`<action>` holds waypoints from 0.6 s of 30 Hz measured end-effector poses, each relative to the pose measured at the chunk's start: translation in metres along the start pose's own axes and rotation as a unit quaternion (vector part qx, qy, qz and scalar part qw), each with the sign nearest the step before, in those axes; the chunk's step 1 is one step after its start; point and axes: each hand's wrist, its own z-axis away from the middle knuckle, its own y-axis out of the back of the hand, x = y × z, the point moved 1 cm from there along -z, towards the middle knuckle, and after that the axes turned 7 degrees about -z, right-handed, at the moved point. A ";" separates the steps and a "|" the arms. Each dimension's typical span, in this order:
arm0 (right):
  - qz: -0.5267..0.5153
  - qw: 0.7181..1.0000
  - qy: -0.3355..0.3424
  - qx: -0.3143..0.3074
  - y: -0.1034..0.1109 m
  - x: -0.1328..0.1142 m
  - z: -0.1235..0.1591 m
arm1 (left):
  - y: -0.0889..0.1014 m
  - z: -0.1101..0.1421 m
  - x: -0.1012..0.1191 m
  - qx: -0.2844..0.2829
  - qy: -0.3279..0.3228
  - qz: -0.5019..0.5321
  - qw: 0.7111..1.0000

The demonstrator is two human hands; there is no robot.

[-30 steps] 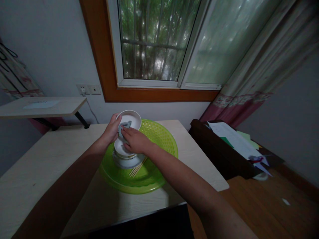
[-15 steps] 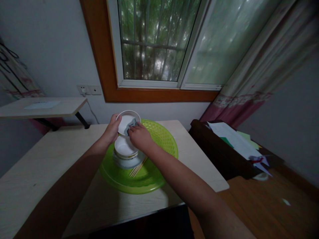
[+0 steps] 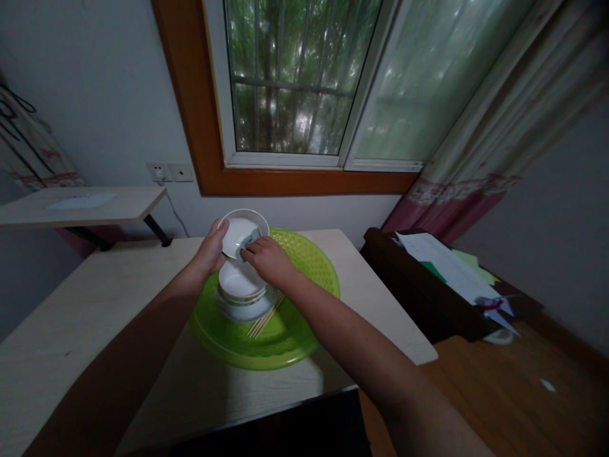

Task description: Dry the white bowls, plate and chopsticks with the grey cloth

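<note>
Left hand (image 3: 212,249) clamps the rim of a tilted white bowl (image 3: 235,238), thumb over the edge, fingers mostly hidden; right hand (image 3: 270,259) pinches a grey cloth (image 3: 248,242) against the inside, near the lower rim. Head view: that bowl hangs above stacked bowls (image 3: 240,280) on the green tray (image 3: 266,362), contact unclear! Good technique here: firm rim grip, cloth pressed flat to the curve, stack left unbumped.
</note>
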 end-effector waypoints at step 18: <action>0.014 1.000 0.000 -0.014 0.001 0.004 0.000 | 0.004 -0.001 0.009 -0.063 0.032 -0.004 0.998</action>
